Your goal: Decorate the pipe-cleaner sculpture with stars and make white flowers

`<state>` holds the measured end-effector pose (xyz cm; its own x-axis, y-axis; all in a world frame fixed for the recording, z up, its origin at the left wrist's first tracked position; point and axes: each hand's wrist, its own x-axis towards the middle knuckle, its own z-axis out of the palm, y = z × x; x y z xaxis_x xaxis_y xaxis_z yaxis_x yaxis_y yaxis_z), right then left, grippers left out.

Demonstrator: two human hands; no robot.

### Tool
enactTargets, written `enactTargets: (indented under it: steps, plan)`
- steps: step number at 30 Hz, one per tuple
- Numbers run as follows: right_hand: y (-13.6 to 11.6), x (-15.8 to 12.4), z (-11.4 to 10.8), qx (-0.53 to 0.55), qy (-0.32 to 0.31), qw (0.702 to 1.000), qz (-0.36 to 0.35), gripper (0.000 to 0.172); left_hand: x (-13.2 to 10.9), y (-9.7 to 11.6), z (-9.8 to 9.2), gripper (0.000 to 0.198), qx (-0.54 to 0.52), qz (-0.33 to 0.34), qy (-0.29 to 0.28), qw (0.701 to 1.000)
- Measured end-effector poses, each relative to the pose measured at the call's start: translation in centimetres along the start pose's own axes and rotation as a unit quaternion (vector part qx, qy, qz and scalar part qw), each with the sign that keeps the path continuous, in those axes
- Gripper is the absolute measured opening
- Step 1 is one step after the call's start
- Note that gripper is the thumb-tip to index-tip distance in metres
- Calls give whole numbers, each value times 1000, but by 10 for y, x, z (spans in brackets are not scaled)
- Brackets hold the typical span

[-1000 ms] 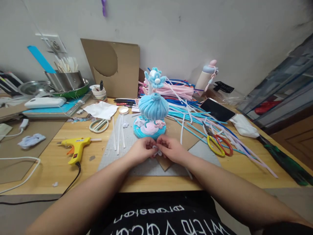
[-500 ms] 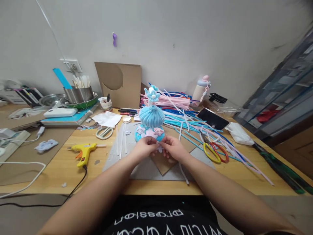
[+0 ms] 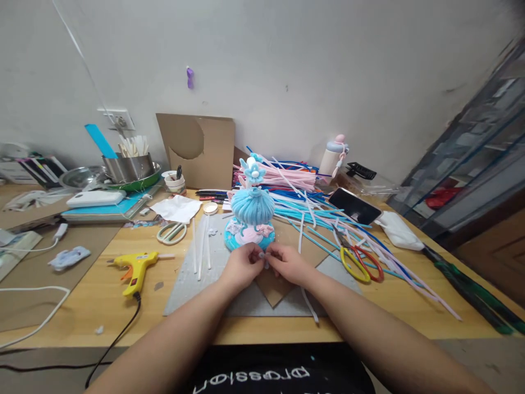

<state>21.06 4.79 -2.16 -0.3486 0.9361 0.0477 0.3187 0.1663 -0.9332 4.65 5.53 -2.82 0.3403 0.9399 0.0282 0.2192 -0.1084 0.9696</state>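
Observation:
Between the fingertips of both hands is a small pale lilac piece (image 3: 263, 260), bent from what looks like fuzzy pipe cleaner; its shape is mostly covered by the fingers. My left hand (image 3: 243, 267) pinches it from one side, and my right hand (image 3: 288, 266) pinches it from the other. Just beyond the fingers stands a light-blue pipe-cleaner figure (image 3: 252, 207) with a rounded, ribbed body, a flower on top and a pink and blue base. Under the hands, a piece of brown cardboard (image 3: 272, 295) lies on a grey mat (image 3: 197, 298).
A yellow glue gun (image 3: 137, 269) with a black cord lies left. Red and yellow-handled scissors (image 3: 355, 264) and many loose pipe cleaners (image 3: 287, 179) are to the right. Clear glue sticks (image 3: 200, 249), pale-handled scissors (image 3: 171, 233), a phone (image 3: 355, 206) and green-handled cutters (image 3: 467, 284) lie around.
The view has tilted slightly upward, so the table sits lower in the picture. Both hands keep pinching the lilac piece, with the fingers drawn a little closer around it.

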Motion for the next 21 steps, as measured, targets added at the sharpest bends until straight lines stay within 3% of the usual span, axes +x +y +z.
enactTargets:
  steps: [13, 21]
  plan:
    - [0, 1, -2, -32, -19, 999, 4, 15, 0, 3, -2, 5, 43, 31, 8, 999]
    - [4, 0, 1, -62, 22, 997, -30, 16, 2, 4, 0, 5, -10, -16, -3, 1000]
